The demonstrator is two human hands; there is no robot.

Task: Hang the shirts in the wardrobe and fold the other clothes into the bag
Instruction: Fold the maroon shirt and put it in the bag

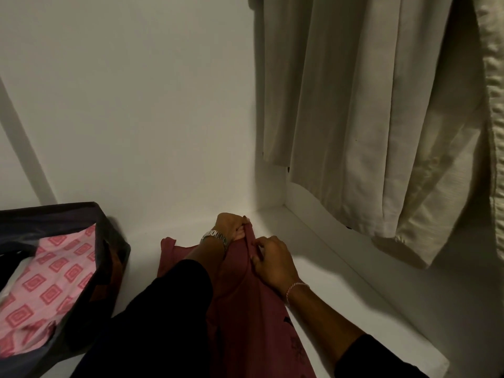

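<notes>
1. The maroon garment (245, 317) lay on the white wardrobe floor (313, 255), running from the bottom edge toward the back wall.
2. The left hand (230, 226), wearing a metal watch (215, 237), gripped the garment's far end.
3. The right hand (272, 261) pinched a fold just beside it.
4. The dark bag (109, 241) stood open at left, holding a pink patterned cloth (51, 285).
5. Cream shirts (368, 105) hung at right.

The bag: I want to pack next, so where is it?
In the head view the bag sits open at lower left on the white surface, left of the maroon garment.
</notes>
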